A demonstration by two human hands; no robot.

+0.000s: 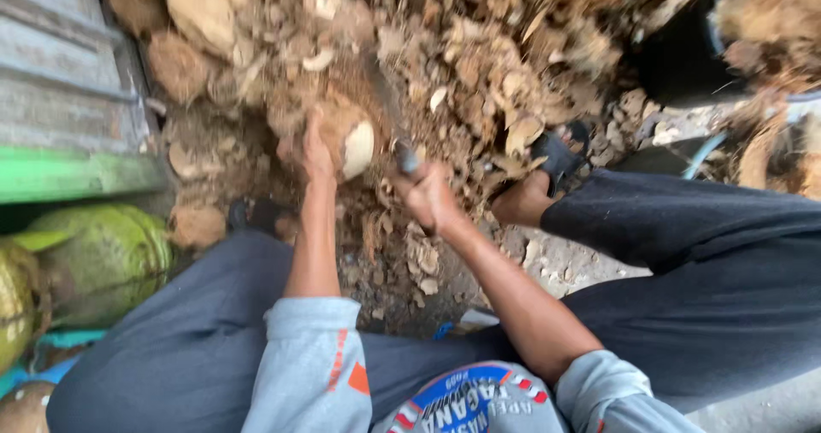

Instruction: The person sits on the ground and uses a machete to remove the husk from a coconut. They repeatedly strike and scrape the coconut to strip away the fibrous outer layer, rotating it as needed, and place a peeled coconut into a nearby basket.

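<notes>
- A green gas cylinder (pixel 103 258) lies at the far left, under a green ledge (pixel 68 175), well apart from the work and out of the blade's reach.
- The person sits low with knees spread, so the work sits on the ground between the legs, where falling scraps land clear of the dark trousers (pixel 171 347).
- The left hand (pixel 315 155) reaches forward and presses on the left side of the coconut (pixel 346 138); its fingers curl against the husk, apparently to keep the round thing from rolling.
- The coconut sits on the ground at the foot of the husk pile (pixel 462 57), just ahead of both hands. A pale patch shows on its right side where the husk is off, and that bared side faces the blade.
- The right hand (pixel 428 195) is closed in a fist round the handle of a knife (pixel 393 112), whose blurred blade points up and away from the body, next to the coconut.
- The right foot, in a black sandal (pixel 556 155), rests among the husk chips, just beside the knife hand.
- A black tub (pixel 684 57) stands at the top right, near the pile.
</notes>
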